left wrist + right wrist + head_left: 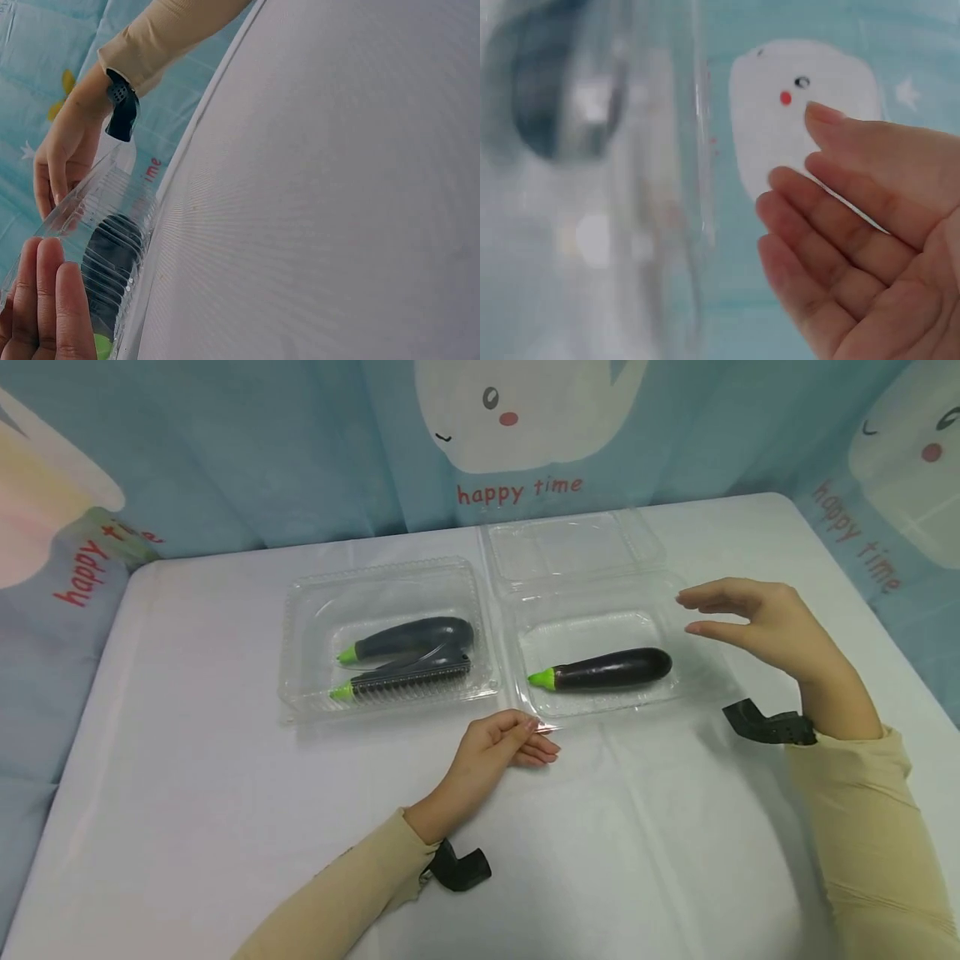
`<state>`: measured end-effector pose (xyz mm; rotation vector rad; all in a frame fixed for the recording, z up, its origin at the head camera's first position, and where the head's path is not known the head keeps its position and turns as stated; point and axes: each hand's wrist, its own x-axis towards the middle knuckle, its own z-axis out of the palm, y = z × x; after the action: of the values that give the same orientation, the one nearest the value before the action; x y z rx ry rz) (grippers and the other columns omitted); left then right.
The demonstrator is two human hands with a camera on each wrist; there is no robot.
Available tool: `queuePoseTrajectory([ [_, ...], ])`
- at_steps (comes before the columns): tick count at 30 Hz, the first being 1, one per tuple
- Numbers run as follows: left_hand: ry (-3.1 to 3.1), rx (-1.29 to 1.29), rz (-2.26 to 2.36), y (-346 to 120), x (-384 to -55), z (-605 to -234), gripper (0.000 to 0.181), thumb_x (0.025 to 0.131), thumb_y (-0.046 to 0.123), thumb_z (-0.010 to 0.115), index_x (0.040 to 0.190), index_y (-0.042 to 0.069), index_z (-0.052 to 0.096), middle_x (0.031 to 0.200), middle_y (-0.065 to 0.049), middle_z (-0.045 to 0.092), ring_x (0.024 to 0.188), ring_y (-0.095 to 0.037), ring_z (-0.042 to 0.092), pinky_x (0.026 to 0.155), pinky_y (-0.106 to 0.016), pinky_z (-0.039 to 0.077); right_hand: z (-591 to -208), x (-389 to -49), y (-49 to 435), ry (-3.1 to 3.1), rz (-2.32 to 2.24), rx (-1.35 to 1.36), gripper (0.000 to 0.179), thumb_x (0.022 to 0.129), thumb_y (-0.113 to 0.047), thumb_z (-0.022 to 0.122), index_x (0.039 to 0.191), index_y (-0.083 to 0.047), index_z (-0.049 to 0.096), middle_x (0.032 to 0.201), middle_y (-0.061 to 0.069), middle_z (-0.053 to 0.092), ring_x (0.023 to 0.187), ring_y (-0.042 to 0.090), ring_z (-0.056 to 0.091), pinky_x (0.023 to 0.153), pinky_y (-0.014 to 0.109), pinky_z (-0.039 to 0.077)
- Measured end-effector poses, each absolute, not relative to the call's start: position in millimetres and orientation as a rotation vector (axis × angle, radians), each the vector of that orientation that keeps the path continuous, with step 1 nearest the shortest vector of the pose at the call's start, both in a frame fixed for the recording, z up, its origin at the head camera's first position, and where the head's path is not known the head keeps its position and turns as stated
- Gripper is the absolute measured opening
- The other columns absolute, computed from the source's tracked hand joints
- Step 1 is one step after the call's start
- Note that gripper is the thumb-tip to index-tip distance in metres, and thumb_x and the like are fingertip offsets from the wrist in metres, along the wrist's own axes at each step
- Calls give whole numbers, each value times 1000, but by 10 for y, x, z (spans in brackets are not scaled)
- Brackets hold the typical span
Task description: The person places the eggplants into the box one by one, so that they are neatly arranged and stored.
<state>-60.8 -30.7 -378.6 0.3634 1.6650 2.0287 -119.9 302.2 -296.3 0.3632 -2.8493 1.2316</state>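
A clear plastic clamshell box [592, 720] lies unfolded, its lid [562, 547] flat toward the back. One dark eggplant [615, 669] with a bright green tip rests in its base. My left hand [491, 747] is at the near left corner of this box, thumb and forefinger pinching the rim while the other fingers extend below. Those fingers [71, 311] appear straight in the left wrist view. Beyond the box's right side, my right hand [780, 627] hovers with relaxed, parted fingers and holds nothing; its palm and fingers also show in the right wrist view.
Left of the unfolded box stands a closed clear box [311, 635] with two eggplants [416, 635] inside. Both boxes are on a white-covered table [202, 793]. A blue printed curtain [300, 452] hangs along the back and sides.
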Motion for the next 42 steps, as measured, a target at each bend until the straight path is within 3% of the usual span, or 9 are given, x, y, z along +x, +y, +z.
queuePoseTrajectory([
  [7,1667,384,2026,-321,-630,-3783,27,99,10,48,106,-15,56,96,-27,67,86,-26,68,79,-37,55,-2960,-1298,3149,-2842,1291,296,36,84,-9,71,119,-3,64,107,-15,64,98,-3,58,78,6,43],
  [18,1652,411,2025,-331,-662,-3794,30,99,11,48,105,-17,56,96,-27,67,87,-28,68,78,-38,56,-2860,-1501,3326,-2987,1231,161,36,87,-21,70,120,-9,64,106,-20,63,93,-7,57,74,5,39],
  [28,1541,352,2024,-378,-687,-3771,29,100,11,46,102,-17,55,93,-25,67,81,-17,68,78,-36,56,-2921,-1821,3446,-2909,1411,98,35,87,-18,69,121,-9,64,103,-20,65,94,-6,58,76,5,39],
  [35,1494,336,2021,-391,-711,-3769,26,100,7,44,99,-17,54,85,-16,68,75,-15,68,76,-35,56,-3093,-1994,3470,-2804,1547,57,34,87,-13,69,120,-6,65,96,-19,67,93,-6,59,77,6,41],
  [42,1503,351,2002,-412,-712,-3764,26,100,6,43,99,-17,54,84,-14,68,75,-13,67,74,-33,56,-3179,-2113,3391,-2760,1656,58,31,88,-10,68,118,-6,66,94,-17,69,93,-5,60,80,7,41],
])
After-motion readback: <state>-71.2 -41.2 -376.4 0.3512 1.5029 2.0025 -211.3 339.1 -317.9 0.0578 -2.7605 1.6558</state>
